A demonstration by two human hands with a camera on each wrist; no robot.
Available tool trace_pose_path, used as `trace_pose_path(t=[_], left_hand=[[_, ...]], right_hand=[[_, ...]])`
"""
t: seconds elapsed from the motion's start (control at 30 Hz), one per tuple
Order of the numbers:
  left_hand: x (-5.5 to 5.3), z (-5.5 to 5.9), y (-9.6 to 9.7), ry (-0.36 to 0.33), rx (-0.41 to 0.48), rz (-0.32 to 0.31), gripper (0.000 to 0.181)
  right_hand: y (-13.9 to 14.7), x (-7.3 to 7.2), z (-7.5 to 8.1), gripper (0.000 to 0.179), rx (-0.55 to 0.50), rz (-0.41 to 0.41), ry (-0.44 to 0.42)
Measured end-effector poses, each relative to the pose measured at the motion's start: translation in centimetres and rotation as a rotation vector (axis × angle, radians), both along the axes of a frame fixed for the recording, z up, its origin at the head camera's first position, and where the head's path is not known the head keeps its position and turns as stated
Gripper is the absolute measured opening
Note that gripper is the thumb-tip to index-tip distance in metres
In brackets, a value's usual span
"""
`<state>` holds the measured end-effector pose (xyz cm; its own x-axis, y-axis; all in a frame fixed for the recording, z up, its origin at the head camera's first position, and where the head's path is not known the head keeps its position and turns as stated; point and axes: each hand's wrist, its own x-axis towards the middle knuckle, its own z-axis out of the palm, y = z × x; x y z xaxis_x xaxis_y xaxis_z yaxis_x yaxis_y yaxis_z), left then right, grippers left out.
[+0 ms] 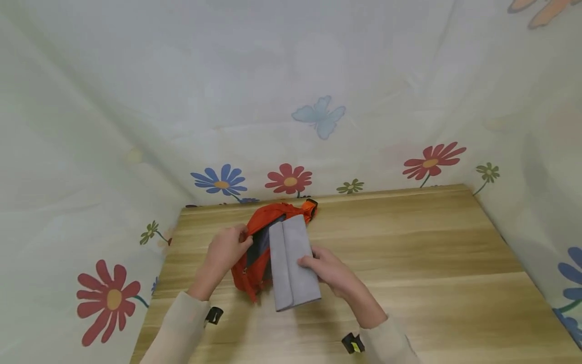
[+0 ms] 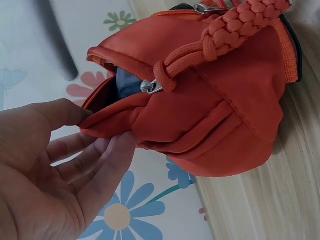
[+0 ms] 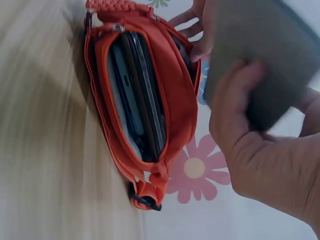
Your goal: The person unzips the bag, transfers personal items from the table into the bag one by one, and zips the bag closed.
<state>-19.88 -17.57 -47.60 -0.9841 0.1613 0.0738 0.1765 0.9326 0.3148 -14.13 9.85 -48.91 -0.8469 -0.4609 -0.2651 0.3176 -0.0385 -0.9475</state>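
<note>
An orange-red waist bag (image 1: 261, 218) lies on the table, its zipped opening spread. Thumb and fingers of my left hand (image 1: 226, 248) pinch the edge of a smaller pocket at one end, as the left wrist view shows; dark blue lining (image 2: 127, 82) shows inside. In my right hand (image 1: 335, 272) is a flat grey wallet (image 1: 297, 268) with a fold-over flap, held by its side just in front of the bag. The right wrist view shows flat dark items (image 3: 146, 90) standing in the bag's main compartment, beside a greenish flat one (image 3: 125, 85).
A braided orange cord (image 2: 245, 27) hangs across the bag, near a metal zip pull (image 2: 151, 86). The strap ends in a black buckle (image 3: 145, 202). Wood-grain table (image 1: 409, 253) extends to the right. A flower-printed white curtain (image 1: 364, 76) stands behind and at the sides.
</note>
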Motion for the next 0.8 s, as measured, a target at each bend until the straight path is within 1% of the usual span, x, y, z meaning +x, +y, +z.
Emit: trace_pose_path(t=[0.07,0.13,0.23,0.33,0.4,0.47,0.57,0.6,0.67,0.73,0.8], left_hand=[[-0.1,0.1,-0.1,-0.006,0.009,-0.006,0.011],[-0.1,0.1,-0.2,-0.020,0.016,-0.018,0.011],[-0.1,0.2,-0.1,-0.023,0.024,-0.025,0.011],[0.1,0.5,0.1,-0.019,0.016,-0.037,0.012],[0.4,0.7,0.5,-0.016,0.008,-0.044,0.013],[0.7,0.9,1.0,-0.019,-0.001,-0.056,0.014],[1.3,1.1,1.8,-0.020,-0.004,-0.078,0.015],[1.5,1.1,2.1,-0.016,-0.002,-0.087,0.016],[1.8,1.1,2.6,-0.006,0.015,-0.095,0.017],[2.1,1.0,3.0,-0.016,0.038,-0.079,0.017],[2.4,0.6,3.3,-0.041,0.048,-0.049,0.017]], right_hand=[[-0.2,-0.6,0.1,0.053,0.016,0.007,0.028],[-0.4,-1.2,0.3,0.058,0.017,0.022,0.026],[-0.9,-2.1,0.7,0.063,0.001,0.069,-0.031],[-1.5,-3.3,0.9,0.060,0.005,0.092,-0.090],[-2.0,-4.1,0.9,0.056,0.013,0.082,-0.104],[-2.5,-4.9,0.7,0.052,-0.003,0.059,-0.112],[-3.2,-5.7,0.5,0.049,-0.021,0.035,-0.110],[-3.3,-5.9,0.4,0.049,-0.020,0.021,-0.103],[-3.5,-6.2,0.3,0.052,0.026,-0.013,-0.068],[-3.6,-6.5,0.3,0.055,0.091,-0.050,-0.018],[-3.6,-6.7,0.5,0.059,0.174,-0.084,0.056]])
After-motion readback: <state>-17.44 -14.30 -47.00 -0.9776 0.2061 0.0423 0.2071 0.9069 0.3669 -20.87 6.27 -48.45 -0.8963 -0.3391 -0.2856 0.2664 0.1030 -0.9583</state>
